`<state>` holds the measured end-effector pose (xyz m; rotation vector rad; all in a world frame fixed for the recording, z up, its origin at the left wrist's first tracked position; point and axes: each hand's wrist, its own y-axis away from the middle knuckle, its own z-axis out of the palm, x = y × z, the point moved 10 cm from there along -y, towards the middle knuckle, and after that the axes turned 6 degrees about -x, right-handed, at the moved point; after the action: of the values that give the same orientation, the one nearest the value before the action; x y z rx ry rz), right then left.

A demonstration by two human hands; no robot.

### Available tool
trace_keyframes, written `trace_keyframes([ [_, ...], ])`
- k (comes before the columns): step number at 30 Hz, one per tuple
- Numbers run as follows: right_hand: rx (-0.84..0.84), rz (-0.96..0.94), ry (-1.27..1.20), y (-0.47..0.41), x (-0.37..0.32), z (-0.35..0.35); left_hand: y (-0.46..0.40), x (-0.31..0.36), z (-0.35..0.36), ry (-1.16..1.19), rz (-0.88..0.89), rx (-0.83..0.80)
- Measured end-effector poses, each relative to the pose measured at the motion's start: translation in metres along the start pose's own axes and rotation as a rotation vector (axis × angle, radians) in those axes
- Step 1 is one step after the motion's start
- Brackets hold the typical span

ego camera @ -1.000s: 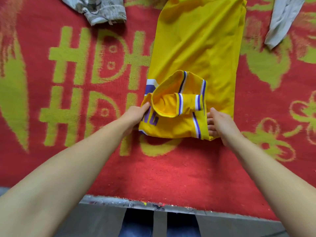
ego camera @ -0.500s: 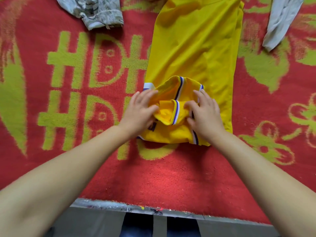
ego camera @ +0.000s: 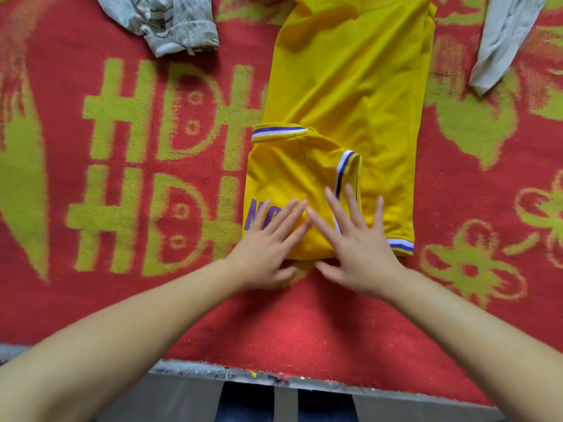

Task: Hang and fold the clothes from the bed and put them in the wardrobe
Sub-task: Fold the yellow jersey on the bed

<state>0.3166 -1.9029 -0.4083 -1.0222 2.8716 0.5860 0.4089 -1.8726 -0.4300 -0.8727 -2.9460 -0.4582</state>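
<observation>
A yellow jersey point(ego camera: 350, 86) with purple and white trim lies lengthwise on the red bed cover point(ego camera: 274, 315), folded into a long strip. Its near end is folded over, showing purple letters at the left. My left hand point(ego camera: 265, 248) and my right hand point(ego camera: 353, 242) lie flat side by side on that folded end, fingers straight and spread, pressing it down. A sleeve band with a purple stripe sticks out at the near right corner of the jersey.
A grey patterned garment point(ego camera: 164, 22) lies crumpled at the far left. A pale grey garment point(ego camera: 505, 38) lies at the far right. The bed's near edge point(ego camera: 274, 379) runs along the bottom, with my legs below it.
The bunched near end of the jersey has been flattened. Both hands moved from gripping its folds to lying flat on top with fingers spread.
</observation>
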Motion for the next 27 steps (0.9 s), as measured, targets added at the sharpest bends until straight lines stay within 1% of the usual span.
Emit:
trace_keyframes([
  [1,-0.144,0.039,0.051,0.014,0.008,0.025,0.008,-0.004,0.017,-0.001,-0.029,-0.083],
  [2,-0.236,0.112,0.072,0.024,0.023,0.041,0.011,-0.01,0.024,0.01,-0.07,-0.121],
  [4,-0.298,0.209,0.073,0.028,0.047,0.052,0.006,-0.02,0.026,0.047,-0.122,-0.115],
  [6,-0.347,0.221,0.035,0.021,0.052,0.054,-0.002,-0.023,0.03,0.059,-0.13,-0.163],
  [8,-0.392,0.207,-0.052,0.021,0.048,0.052,-0.003,-0.023,0.04,0.056,-0.12,-0.315],
  [10,-0.49,0.175,-0.202,0.039,0.039,0.052,0.009,-0.012,0.044,0.096,-0.069,-0.541],
  [12,-0.67,0.102,-0.379,0.07,0.024,0.051,0.037,0.01,0.042,0.304,0.009,-0.801],
  [13,-0.764,0.052,-0.465,0.087,0.015,0.048,0.053,0.022,0.038,0.477,0.041,-0.916],
  [15,-0.908,-0.013,-0.57,0.109,0.005,0.035,0.072,0.037,0.013,0.783,0.108,-1.032],
  [16,-0.922,-0.005,-0.586,0.107,0.01,0.026,0.072,0.032,0.0,0.897,0.106,-1.036],
  [17,-0.882,0.039,-0.585,0.095,0.023,0.016,0.064,0.02,-0.011,0.971,0.087,-0.999],
  [18,-0.794,0.101,-0.587,0.078,0.042,0.006,0.05,0.0,-0.018,1.023,0.034,-0.924],
  [20,-0.554,0.197,-0.595,0.039,0.084,-0.014,0.023,-0.05,-0.021,1.088,-0.157,-0.752],
  [21,-0.458,0.23,-0.582,0.021,0.1,-0.021,0.01,-0.076,-0.019,1.084,-0.258,-0.661],
  [22,-0.401,0.276,-0.557,0.007,0.112,-0.023,-0.002,-0.098,-0.015,1.031,-0.348,-0.582],
  [23,-0.385,0.332,-0.521,-0.003,0.12,-0.018,-0.012,-0.117,-0.011,0.919,-0.446,-0.503],
  [24,-0.371,0.388,-0.484,-0.009,0.125,-0.011,-0.019,-0.132,-0.012,0.758,-0.544,-0.402],
  [25,-0.313,0.436,-0.449,-0.01,0.128,-0.008,-0.023,-0.137,-0.021,0.59,-0.609,-0.278],
  [26,-0.196,0.465,-0.415,-0.009,0.127,-0.015,-0.026,-0.132,-0.035,0.454,-0.618,-0.138],
  [27,-0.038,0.45,-0.391,-0.004,0.12,-0.027,-0.026,-0.115,-0.048,0.346,-0.565,-0.012],
])
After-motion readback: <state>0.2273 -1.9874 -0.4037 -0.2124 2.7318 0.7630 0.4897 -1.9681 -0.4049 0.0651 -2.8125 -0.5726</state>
